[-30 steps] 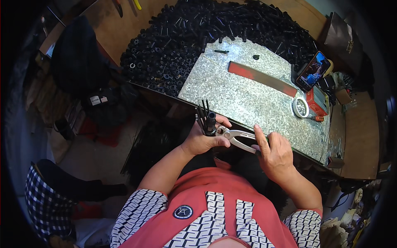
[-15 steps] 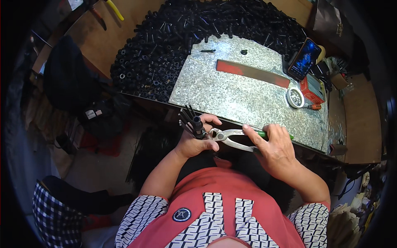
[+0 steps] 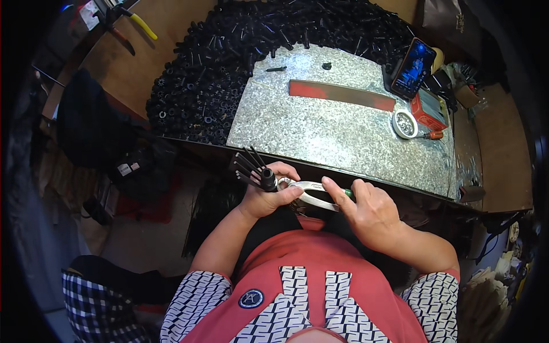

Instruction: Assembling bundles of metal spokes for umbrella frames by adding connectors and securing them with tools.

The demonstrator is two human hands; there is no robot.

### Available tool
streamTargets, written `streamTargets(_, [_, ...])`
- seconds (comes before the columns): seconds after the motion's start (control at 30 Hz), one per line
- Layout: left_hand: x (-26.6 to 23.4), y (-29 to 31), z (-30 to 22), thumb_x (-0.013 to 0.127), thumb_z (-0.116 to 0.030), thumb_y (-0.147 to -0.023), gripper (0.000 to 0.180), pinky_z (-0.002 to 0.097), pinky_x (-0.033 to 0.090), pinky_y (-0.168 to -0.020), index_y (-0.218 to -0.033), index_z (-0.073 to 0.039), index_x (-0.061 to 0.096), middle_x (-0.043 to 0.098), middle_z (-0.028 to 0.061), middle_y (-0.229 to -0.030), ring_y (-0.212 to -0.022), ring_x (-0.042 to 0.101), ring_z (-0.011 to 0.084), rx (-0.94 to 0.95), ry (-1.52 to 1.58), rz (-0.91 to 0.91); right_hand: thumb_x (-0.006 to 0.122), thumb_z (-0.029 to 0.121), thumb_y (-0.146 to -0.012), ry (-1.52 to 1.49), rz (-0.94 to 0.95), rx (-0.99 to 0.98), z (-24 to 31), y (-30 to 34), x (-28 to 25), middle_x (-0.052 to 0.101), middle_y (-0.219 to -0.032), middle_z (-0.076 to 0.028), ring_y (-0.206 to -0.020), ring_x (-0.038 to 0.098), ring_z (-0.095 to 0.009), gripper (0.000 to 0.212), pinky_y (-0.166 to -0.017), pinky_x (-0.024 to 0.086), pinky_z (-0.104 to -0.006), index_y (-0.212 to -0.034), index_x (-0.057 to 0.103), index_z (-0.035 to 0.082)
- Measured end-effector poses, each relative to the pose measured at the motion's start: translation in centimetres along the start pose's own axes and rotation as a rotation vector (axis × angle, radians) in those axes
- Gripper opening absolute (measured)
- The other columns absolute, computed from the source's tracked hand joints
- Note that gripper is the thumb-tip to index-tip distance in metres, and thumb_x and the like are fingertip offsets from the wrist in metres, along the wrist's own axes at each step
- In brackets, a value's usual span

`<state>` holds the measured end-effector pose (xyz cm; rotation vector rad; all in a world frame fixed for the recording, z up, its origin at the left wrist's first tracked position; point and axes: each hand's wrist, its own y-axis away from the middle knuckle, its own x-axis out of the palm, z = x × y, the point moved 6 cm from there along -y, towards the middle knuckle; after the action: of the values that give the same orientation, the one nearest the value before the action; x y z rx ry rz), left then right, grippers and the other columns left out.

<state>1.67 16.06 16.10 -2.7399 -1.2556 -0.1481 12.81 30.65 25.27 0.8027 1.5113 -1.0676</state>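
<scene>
My left hand [image 3: 264, 200] is closed around a bundle of thin black rods [image 3: 246, 166] and a short black tube [image 3: 267, 180] with a hollow end, tilted up and to the left. Its thumb reaches over the head of silver pincers [image 3: 315, 186]. My right hand [image 3: 373, 210] grips the pincers by the handles, which are mostly hidden under the fingers; a bit of green grip shows. The pincer jaws sit against the tube's right side, and what lies between them I cannot make out.
Beyond the hands is a speckled worktop [image 3: 297, 128] bearing a red-brown bar [image 3: 342, 95]. A large heap of black tubular parts [image 3: 194, 86] surrounds its left and far sides. At the right are a white bowl [image 3: 405, 124], an orange-handled tool [image 3: 433, 135], a red box [image 3: 428, 111] and a propped phone [image 3: 413, 68].
My right hand and the pincers have come nearer to my left hand. My left thumb now lies over the pincers' head. The whole view has shifted slightly.
</scene>
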Motion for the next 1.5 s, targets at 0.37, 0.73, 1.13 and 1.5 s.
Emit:
streamTargets(0.37, [-1.3, -0.2, -0.1, 0.071, 0.003, -0.076, 0.028, 0.0191, 0.037, -0.051, -0.098, -0.001, 0.053, 0.045, -0.0037, -0.058, -0.052, 0.044, 0.0059, 0.220, 0.214, -0.141, 0.069, 0.036, -0.080, -0.324, 0.204, 0.271, -6.1, -1.5, 1.9, 0.055, -0.086, -0.017, -0.073, 0.060, -0.035, 0.063, -0.063, 0.048, -0.0433, -0.135, 0.046, 0.015])
streamTargets(0.73, [-5.5, 0.0, -10.5, 0.046, -0.035, -0.099, 0.035, 0.0227, 0.028, -0.043, -0.072, -0.014, 0.037, 0.027, -0.0038, -0.051, -0.041, 0.026, 0.0067, 0.363, 0.515, -0.184, 0.063, 0.031, -0.087, -0.934, 0.020, -0.063, 1.9, -0.6, 5.4, 0.058, -0.073, -0.012, -0.073, 0.059, -0.029, 0.030, -0.064, 0.050, -0.0398, -0.076, 0.065, 0.003])
streamTargets(1.13, [-1.4, 0.8, -6.7, 0.049, -0.061, -0.088, 0.052, 0.0300, 0.043, -0.066, -0.077, -0.011, 0.048, 0.045, -0.0015, -0.061, -0.058, 0.045, 0.0114, 0.092, 1.276, -0.333, 0.076, 0.042, -0.075, -1.417, -0.487, -0.057, -2.0, 1.1, -0.8, 0.048, -0.118, -0.015, -0.078, 0.057, -0.015, 0.073, -0.071, 0.048, -0.0295, -0.130, 0.046, 0.004])
streamTargets(1.5, [6.0, 3.6, -3.0, 0.056, -0.004, -0.090, 0.023, 0.0261, 0.050, -0.077, -0.111, 0.005, 0.058, 0.068, 0.0110, -0.088, -0.079, 0.063, 0.0120, -0.406, -0.119, 0.619, 0.077, 0.020, -0.074, -1.034, -0.062, 0.257, -5.4, -0.6, -3.1, 0.062, -0.076, -0.008, -0.066, 0.061, -0.020, 0.019, -0.060, 0.048, -0.0312, -0.073, 0.066, 0.004])
